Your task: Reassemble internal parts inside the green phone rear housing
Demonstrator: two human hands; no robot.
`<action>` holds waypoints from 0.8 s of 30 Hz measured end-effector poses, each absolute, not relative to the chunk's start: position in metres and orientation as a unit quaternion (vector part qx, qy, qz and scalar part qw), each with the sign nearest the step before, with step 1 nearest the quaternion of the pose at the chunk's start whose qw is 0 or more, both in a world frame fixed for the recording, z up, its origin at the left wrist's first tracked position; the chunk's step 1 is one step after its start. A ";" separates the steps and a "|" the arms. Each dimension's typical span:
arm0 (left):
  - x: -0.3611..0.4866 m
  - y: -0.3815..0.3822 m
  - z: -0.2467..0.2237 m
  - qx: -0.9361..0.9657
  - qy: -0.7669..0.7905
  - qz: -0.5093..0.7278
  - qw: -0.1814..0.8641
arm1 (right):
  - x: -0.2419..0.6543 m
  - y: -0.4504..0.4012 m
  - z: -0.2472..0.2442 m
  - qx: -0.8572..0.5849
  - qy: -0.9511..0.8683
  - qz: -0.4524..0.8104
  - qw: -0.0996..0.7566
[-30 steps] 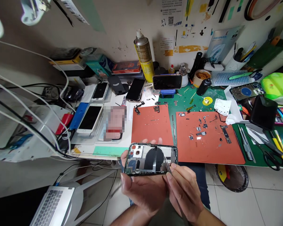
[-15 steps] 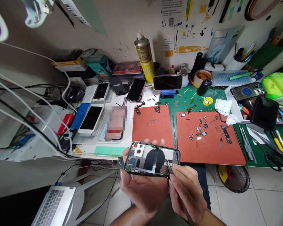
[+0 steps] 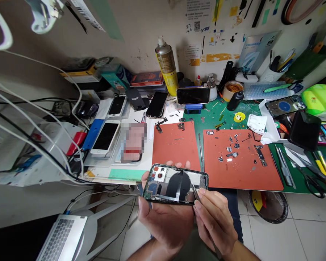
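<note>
An opened phone housing lies tilted across my left hand, whose fingers wrap round its far edge. Inside it a round black pad, a silvery strip and camera openings show. My right hand pinches metal tweezers, with their tips over the right part of the housing. Whether the tips touch anything is too small to tell. Beyond the housing lie two orange mats, the left one with a few parts and the right one with several small parts and a narrow circuit board.
The green mat bears a phone on a blue stand. A yellow spray can stands behind. White-framed phone and cables are left; scissors and metal tools right. A bin sits below.
The phone housing has shifted very slightly to the right in my left hand. My right hand and the tweezers have moved only a trace; the grips look the same.
</note>
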State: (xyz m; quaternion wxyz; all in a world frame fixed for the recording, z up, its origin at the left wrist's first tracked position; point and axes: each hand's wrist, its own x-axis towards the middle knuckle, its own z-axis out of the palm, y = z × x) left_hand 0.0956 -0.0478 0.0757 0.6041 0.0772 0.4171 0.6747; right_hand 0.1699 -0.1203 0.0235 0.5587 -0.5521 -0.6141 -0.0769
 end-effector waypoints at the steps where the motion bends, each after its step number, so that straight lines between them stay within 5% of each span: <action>1: 0.096 -0.048 0.076 0.076 0.416 0.675 0.605 | 0.170 -0.120 0.023 -0.553 -0.613 -0.073 0.559; 20: 0.097 -0.030 0.085 0.038 0.487 0.642 0.590 | 0.187 -0.131 0.022 -0.582 -0.537 -0.072 0.607; 24: 0.079 -0.011 0.082 0.007 0.532 0.595 0.602 | 0.229 -0.145 0.018 -0.644 -0.526 -0.049 0.553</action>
